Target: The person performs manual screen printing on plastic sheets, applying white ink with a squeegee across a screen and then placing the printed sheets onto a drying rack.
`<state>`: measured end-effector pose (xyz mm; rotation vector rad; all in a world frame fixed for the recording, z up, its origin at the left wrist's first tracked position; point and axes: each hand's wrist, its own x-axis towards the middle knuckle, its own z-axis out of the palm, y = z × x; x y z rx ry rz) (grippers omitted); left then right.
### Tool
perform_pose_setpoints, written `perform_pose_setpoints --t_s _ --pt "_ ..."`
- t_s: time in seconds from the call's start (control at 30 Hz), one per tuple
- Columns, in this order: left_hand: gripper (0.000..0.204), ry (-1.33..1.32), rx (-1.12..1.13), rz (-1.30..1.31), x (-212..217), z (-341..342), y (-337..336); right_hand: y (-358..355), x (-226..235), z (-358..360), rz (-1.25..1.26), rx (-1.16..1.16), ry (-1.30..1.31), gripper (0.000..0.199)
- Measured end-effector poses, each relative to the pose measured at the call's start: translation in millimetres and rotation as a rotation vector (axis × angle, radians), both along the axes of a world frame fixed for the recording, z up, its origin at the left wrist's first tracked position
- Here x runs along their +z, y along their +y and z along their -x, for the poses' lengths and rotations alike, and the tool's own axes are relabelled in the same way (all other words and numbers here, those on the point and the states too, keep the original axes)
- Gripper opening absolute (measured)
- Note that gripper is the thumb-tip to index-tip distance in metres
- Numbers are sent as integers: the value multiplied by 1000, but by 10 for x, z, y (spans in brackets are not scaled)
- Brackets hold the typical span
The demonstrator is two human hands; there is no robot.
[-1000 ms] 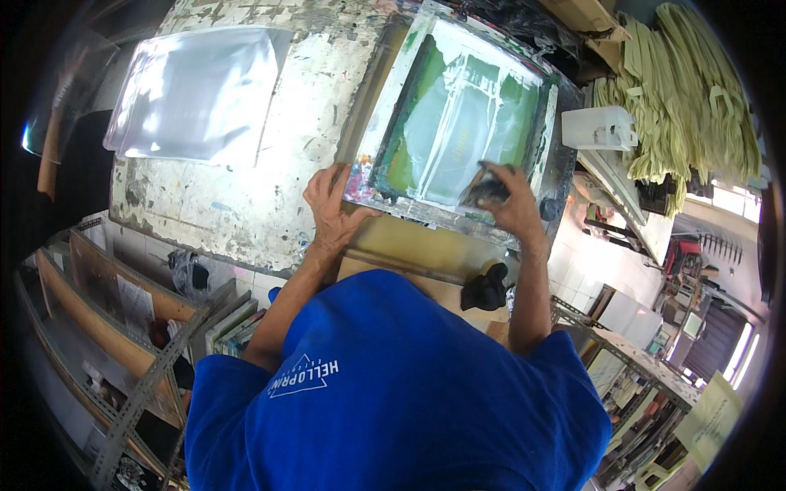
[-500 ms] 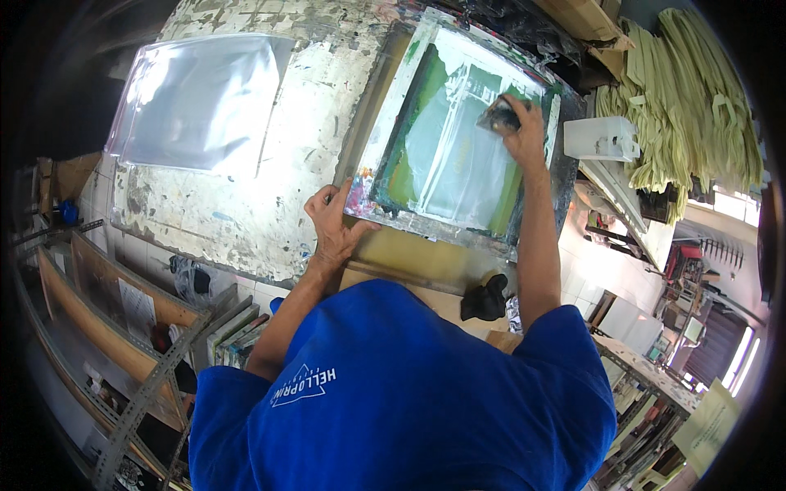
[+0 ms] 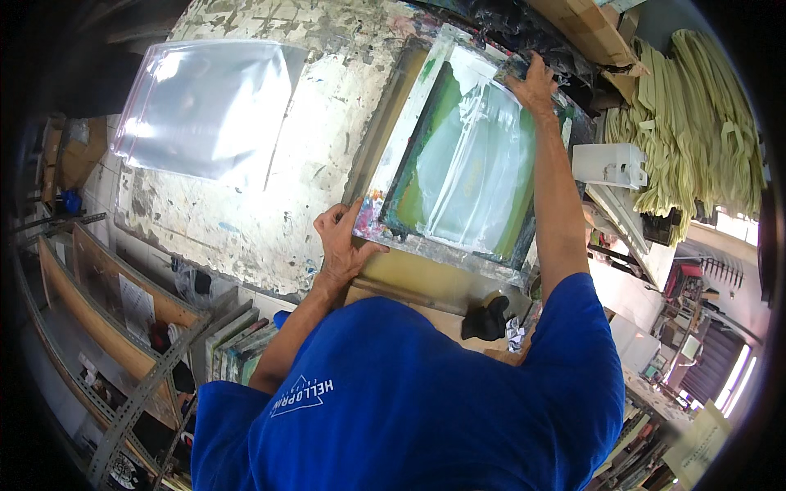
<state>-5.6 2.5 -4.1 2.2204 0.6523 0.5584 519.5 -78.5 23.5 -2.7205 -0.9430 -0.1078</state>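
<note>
The right hand [image 3: 537,87] has gone from the screen [image 3: 463,164]'s right part to its far right corner; the left hand [image 3: 340,245] has stayed put. At left, a clear sheet [image 3: 209,106] lies on the stained board [image 3: 319,155], whose strip between sheet and screen offers room to slide. The left hand clasps the screen's near left corner, thumb and forefinger parted round it. The screen lies beyond the board's right edge, above a yellowish slab [image 3: 434,272]; it is probably stiff-framed and fairly light, best held by its rails, its mesh delicate, perhaps slippery. The right hand's fingers curve beside a dark tool [image 3: 511,67], mostly hidden; I cannot tell whether they pinch it. Black plastic [image 3: 524,24] crowds the far edge, a white bin [image 3: 606,164] the right.
</note>
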Motion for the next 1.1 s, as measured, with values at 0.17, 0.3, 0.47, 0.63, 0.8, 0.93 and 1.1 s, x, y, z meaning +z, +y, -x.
perform_pose_setpoints --t_s 0.17,0.3,0.47,0.63,0.8,0.93,1.1 --pt "101 -13 -2 -12 -17 1 3 -14 165 244 76 -11 -277 95" --pt "101 -53 12 -22 -41 -12 -15 -217 373 671 -147 60 -369 88" --pt "99 -137 23 -15 -34 -29 -10 -830 913 2349 -126 232 17 84" --pt "97 -295 42 -66 462 -215 43 -1229 1592 3689 115 247 143 80" --pt "72 -511 -26 103 912 -392 473 -1335 1715 3680 85 58 -280 75" --pt "53 81 467 -302 309 -340 593 -1296 1885 3575 29 72 -348 75" --pt "30 104 411 -383 -150 -146 586 -1276 1936 3545 -8 74 -377 74"
